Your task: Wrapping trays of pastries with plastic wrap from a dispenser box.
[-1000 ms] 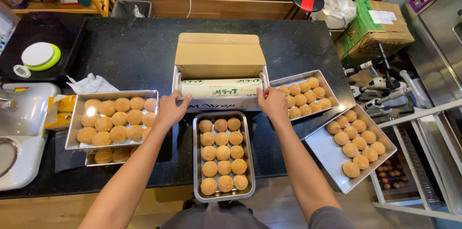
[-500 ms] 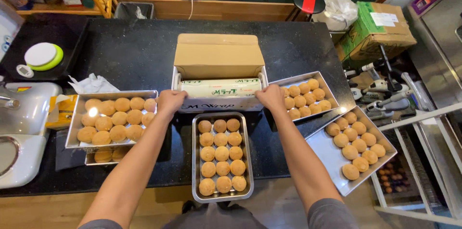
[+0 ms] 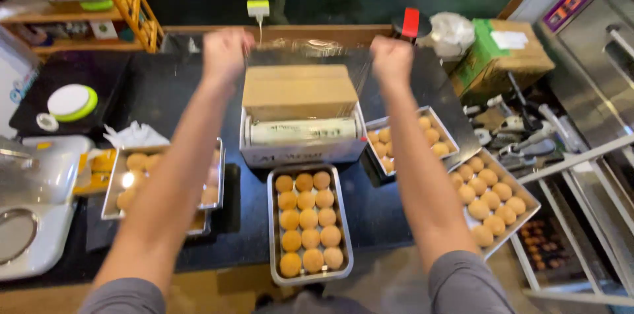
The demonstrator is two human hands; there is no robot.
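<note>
My left hand [image 3: 223, 54] and my right hand [image 3: 391, 59] are raised high above the counter, each shut on a corner of a clear sheet of cling film [image 3: 309, 56] stretched between them. The film runs down to a roll [image 3: 304, 132] lying in an open cardboard dispenser box [image 3: 300, 93]. Right in front of the box sits a metal tray [image 3: 273, 221] filled with several round golden buns [image 3: 308, 219].
More trays of buns sit at the left [image 3: 112, 185], right of the box [image 3: 453, 137] and far right [image 3: 525, 220]. A white appliance [image 3: 30, 221] stands at the left edge, a lidded container [image 3: 71, 102] behind it, a green-and-brown carton [image 3: 505, 56] at back right.
Both hands have risen from the front edge of the box to well above it, drawing a sheet of cling film up off the roll.
</note>
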